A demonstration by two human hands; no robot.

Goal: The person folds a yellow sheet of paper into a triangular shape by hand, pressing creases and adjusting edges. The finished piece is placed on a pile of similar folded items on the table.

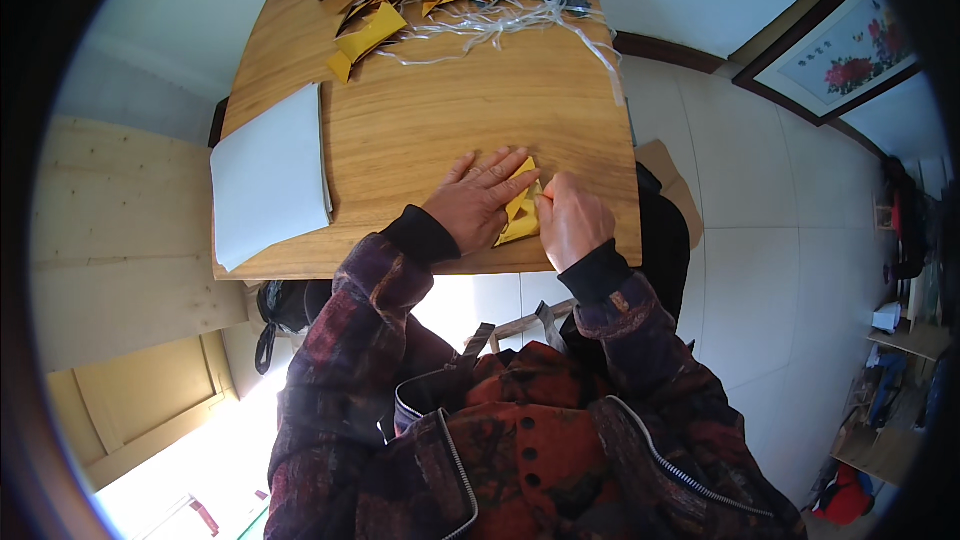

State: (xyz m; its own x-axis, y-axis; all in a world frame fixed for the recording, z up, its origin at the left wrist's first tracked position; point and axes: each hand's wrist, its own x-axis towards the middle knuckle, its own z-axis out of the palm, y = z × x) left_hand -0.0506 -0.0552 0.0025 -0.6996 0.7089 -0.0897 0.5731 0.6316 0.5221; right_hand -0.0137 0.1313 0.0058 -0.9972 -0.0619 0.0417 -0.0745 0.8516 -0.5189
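A folded piece of shiny gold paper (520, 228) lies near the front edge of the wooden table (420, 130). My left hand (472, 202) rests flat across its upper left part, fingers stretched out and pressing it to the tabletop. At the paper's right edge is my right hand (577, 222), closed with fingers curled in and thumb and forefinger against that edge. Both hands cover parts of the paper, so its full shape is hidden.
A stack of white paper sheets (270, 180) lies on the table's left side. Folded gold pieces (370, 38) are heaped at the far end, beside tangled clear plastic strips (520, 18). A framed flower picture (845, 50) leans at the right wall.
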